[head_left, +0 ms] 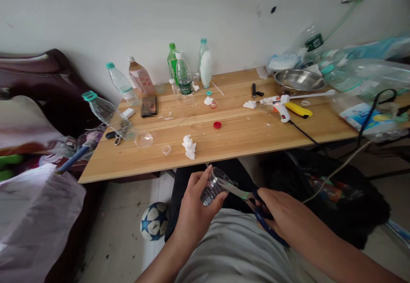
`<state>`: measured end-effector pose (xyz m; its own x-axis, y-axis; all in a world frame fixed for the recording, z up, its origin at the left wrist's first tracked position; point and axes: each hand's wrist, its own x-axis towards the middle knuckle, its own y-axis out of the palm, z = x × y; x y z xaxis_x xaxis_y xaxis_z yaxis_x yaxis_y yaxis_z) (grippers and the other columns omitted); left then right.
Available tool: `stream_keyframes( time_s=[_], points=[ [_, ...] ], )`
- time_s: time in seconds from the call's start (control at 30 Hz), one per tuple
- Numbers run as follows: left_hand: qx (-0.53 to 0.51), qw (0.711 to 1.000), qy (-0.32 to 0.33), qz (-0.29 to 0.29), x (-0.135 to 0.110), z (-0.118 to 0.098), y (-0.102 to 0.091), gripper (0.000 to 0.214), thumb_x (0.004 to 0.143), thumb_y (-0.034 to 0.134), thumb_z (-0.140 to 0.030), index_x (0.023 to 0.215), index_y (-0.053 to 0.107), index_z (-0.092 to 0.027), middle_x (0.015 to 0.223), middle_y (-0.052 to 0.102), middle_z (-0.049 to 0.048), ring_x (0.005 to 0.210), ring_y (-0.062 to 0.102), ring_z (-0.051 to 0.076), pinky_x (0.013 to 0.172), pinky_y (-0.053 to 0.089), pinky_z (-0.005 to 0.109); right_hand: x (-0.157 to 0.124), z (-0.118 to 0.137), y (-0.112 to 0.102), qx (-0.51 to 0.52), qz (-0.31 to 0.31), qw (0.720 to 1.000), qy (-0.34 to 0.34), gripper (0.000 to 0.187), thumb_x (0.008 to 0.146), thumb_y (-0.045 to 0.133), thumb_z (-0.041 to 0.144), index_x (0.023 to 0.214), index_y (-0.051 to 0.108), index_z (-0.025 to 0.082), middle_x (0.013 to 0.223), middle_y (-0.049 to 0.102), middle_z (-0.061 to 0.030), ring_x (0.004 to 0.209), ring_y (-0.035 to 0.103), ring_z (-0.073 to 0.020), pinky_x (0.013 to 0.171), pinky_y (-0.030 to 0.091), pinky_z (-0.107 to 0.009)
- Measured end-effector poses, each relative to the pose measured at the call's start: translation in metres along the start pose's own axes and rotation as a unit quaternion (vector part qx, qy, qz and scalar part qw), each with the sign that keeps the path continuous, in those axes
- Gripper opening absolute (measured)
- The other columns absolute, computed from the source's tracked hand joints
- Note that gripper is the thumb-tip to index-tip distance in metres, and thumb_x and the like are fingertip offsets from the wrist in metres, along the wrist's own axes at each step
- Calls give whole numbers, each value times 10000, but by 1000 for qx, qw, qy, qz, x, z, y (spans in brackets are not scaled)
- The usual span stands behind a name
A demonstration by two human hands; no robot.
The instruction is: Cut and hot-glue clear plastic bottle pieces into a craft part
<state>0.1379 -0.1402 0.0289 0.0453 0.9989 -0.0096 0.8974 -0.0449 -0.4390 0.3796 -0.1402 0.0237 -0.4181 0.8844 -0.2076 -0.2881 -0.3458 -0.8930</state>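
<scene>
My left hand (199, 201) is wrapped round a clear, ribbed piece of plastic bottle (209, 192), held over my lap below the table's front edge. Dark blue-handled scissors (267, 223) are in my right hand (278, 212), fingers through the handles. Their blades point left and reach the rim of the bottle piece; whether they are cutting into it I cannot tell. On the table just beyond my hands lie a crumpled white tissue (189, 147), a clear plastic ring (166, 149) and a red cap (217, 125).
A white glue gun (282, 107) lies beside a yellow cutter (299, 110) and a metal bowl (299, 80). Several bottles stand along the wall, among them a labelled clear bottle (185, 80). Another clear bottle (107, 114) leans at the left. A ball (154, 222) rests on the floor.
</scene>
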Motion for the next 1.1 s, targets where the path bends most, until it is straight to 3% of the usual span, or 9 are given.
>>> stream_keyframes(
  time_s=[0.13, 0.4, 0.73, 0.93, 1.1],
  points=[
    [0, 1000, 1, -1, -2, 2, 1, 623, 859, 703, -344, 1444, 498, -285, 1220, 575, 57, 1110, 594, 200, 1026, 475, 382, 0, -1, -2, -1, 10, 1000, 6, 223, 760, 692, 88, 801, 514, 215, 839, 702, -39, 822, 694, -242, 704, 510, -340],
    [4, 1000, 4, -8, -2, 1, 2, 622, 860, 700, -325, 1446, 494, -292, 1237, 563, 63, 1150, 580, 213, 1046, 461, 399, -4, -2, 5, 13, -35, 998, -45, 176, 767, 609, 73, 856, 532, 205, 868, 693, -57, 803, 678, -220, 704, 503, -324],
    [8, 1000, -3, -14, -3, 1, 3, 605, 866, 688, -305, 1439, 496, -281, 1237, 556, 57, 1139, 574, 204, 1043, 454, 383, 1, 3, -1, -3, 1, 1000, -1, 196, 750, 634, 63, 799, 522, 216, 820, 709, -45, 798, 708, -244, 681, 503, -324],
    [5, 1000, -1, -26, -4, 2, 5, 605, 861, 695, -299, 1434, 502, -285, 1246, 547, 59, 1171, 569, 211, 1056, 449, 390, -2, 0, 8, 9, -12, 999, -46, 203, 778, 610, 57, 872, 512, 208, 877, 690, -57, 832, 689, -224, 717, 510, -318],
    [8, 999, -2, -33, -5, 6, 7, 606, 853, 713, -316, 1425, 514, -304, 1241, 555, 57, 1158, 583, 218, 1048, 467, 398, 1, 0, 3, -16, -24, 999, -40, 232, 724, 620, 34, 845, 534, 212, 850, 717, -50, 820, 709, -240, 706, 502, -322]
  ],
)
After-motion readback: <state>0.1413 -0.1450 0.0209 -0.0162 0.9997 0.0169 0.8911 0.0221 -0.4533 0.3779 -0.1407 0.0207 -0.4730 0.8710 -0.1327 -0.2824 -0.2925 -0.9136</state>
